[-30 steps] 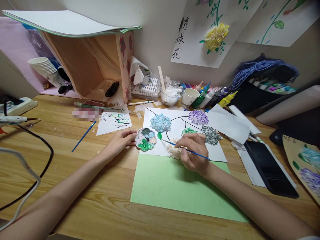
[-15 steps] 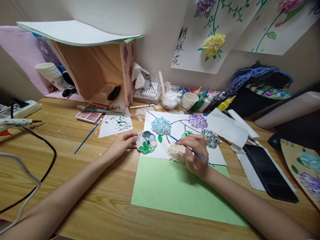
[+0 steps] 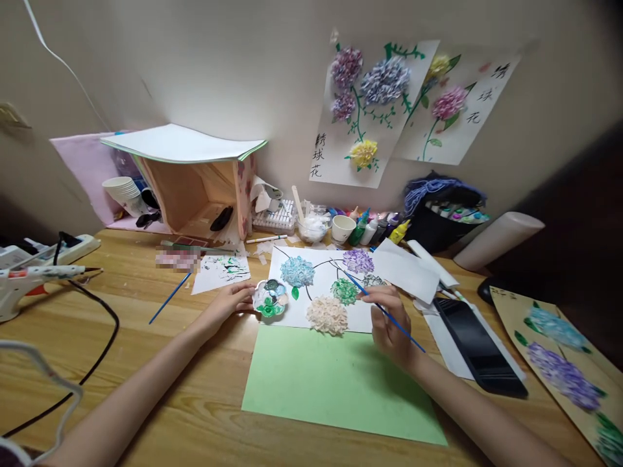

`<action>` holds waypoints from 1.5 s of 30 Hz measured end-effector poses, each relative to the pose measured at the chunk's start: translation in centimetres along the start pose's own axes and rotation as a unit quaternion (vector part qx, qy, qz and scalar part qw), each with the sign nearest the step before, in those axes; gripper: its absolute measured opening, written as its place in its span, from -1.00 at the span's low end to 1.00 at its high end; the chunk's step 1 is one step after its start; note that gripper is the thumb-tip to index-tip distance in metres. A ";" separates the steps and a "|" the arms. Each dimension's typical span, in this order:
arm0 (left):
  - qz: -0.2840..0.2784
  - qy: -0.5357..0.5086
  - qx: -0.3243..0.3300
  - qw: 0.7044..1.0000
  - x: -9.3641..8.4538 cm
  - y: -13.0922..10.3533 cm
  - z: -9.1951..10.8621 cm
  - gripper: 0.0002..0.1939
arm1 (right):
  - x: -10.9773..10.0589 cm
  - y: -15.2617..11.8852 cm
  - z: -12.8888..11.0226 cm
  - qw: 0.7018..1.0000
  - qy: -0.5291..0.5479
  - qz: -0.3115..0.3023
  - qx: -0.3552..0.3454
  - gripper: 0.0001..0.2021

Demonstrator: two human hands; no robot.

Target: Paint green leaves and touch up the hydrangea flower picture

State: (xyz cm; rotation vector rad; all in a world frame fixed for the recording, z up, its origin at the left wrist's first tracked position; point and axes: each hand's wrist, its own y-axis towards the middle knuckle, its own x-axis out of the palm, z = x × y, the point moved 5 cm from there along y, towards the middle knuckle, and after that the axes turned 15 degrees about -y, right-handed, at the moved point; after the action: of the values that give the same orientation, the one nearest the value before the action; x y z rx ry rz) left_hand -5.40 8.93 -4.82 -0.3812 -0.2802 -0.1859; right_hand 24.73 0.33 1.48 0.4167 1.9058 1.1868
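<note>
My left hand pinches the left edge of a white flower-shaped paint palette, which holds green, dark and pale paints. The palette overlaps the left side of a white paper sheet. In my right hand is a thin blue paintbrush, its tip pointing up-left near a painted dark stem line; contact I cannot tell. Textured flower heads sit on the sheet: blue, purple, green, cream and grey, the last partly behind my right hand. A green leaf is beside the palette.
Green paper lies in front of the sheet. Another brush and a paint-smeared paper are left. Behind stand a paper cup and paint bottles. A phone lies right; a glue gun and cables are far left.
The camera view has tilted upward, showing more wall. My right hand has shifted right with the brush, its tip leaving the blue flower's side and uncovering the cream and green flowers. My left hand stays at the palette.
</note>
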 end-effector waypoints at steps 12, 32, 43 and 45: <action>0.012 -0.063 0.007 0.998 1.1 -1.6 0.4 -0.71 | 0.0 -3.8 -2.2 0.992 0.026 -0.112 -0.043 -0.66; 0.030 -0.095 -0.019 0.995 1.7 -1.4 -1.7 -0.71 | 3.9 -3.0 -6.2 0.982 0.109 -0.131 -0.083 -0.74; 0.043 -0.083 -0.028 0.995 1.4 -1.8 -1.3 -0.73 | 4.1 -3.0 -6.1 0.981 0.119 -0.136 -0.067 -0.74; 0.043 -0.082 -0.028 0.995 1.4 -1.8 -1.3 -0.72 | 4.1 -2.9 -6.0 0.982 0.121 -0.133 -0.063 -0.74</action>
State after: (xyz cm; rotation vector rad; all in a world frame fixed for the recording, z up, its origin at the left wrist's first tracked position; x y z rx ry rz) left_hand -4.13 6.57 -4.96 -0.4640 -0.4195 -0.0784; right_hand 17.96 -1.97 -1.73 -0.0547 2.0019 1.2105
